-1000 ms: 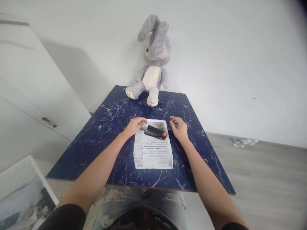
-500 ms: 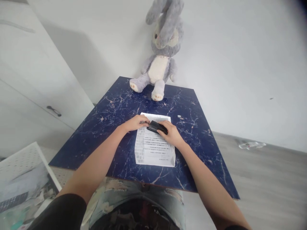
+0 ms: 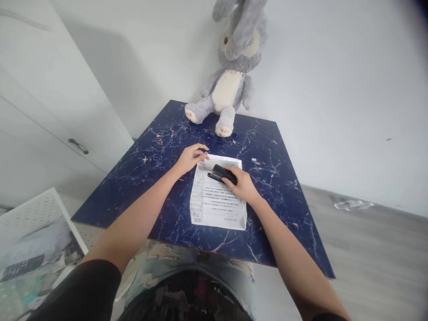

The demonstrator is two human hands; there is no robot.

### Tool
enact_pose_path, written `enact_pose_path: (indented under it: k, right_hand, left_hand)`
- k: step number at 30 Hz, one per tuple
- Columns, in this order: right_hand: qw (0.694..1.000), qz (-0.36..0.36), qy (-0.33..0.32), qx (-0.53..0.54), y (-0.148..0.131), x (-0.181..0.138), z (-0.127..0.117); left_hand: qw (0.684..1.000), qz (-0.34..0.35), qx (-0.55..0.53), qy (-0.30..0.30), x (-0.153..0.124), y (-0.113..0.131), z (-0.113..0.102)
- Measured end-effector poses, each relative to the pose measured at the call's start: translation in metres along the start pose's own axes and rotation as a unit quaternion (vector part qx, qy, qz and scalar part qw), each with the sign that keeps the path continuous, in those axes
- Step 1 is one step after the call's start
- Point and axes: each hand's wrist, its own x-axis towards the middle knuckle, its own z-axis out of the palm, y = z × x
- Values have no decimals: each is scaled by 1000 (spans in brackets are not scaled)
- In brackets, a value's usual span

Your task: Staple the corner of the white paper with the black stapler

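My right hand [image 3: 241, 182] is wrapped around a black stapler [image 3: 223, 174], whose jaws are apart and point left. It is over the upper part of a white printed sheet of paper [image 3: 222, 207], on a dark blue marbled table [image 3: 167, 218]. At the sheet's far left corner is my left hand [image 3: 193, 158], fingers stretched out and apart. Its fingertips are at the paper's edge; whether they touch it I cannot tell.
A grey plush rabbit [image 3: 230, 89] sits at the table's back edge against the wall. A small white object [image 3: 254, 159] lies right of the paper. A white bin [image 3: 62, 207] with assorted items stands at lower left, by a white cabinet [image 3: 47, 102].
My left hand has come off the stapler's front end and moved up and left to the paper's far corner. The stapler, in my right hand, has shifted slightly right.
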Motion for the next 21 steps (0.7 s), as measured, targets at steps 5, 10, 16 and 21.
enact_pose_path:
  k: [5, 10, 16, 21]
  right_hand:
    - [1000, 2, -2, -7, 0, 0, 0]
    - [1000, 2, -1, -17, 1, -1, 1]
    - [1000, 6, -2, -12, 2, -1, 0]
    - [1000, 4, -6, -10, 3, -1, 1]
  left_hand:
    - [999, -11, -27, 16, 1, -6, 1]
    - [1000, -13, -19, -21, 1, -5, 2]
    - [996, -6, 28, -85, -1, 2, 1]
    - [984, -2, 113, -138, -4, 11, -4]
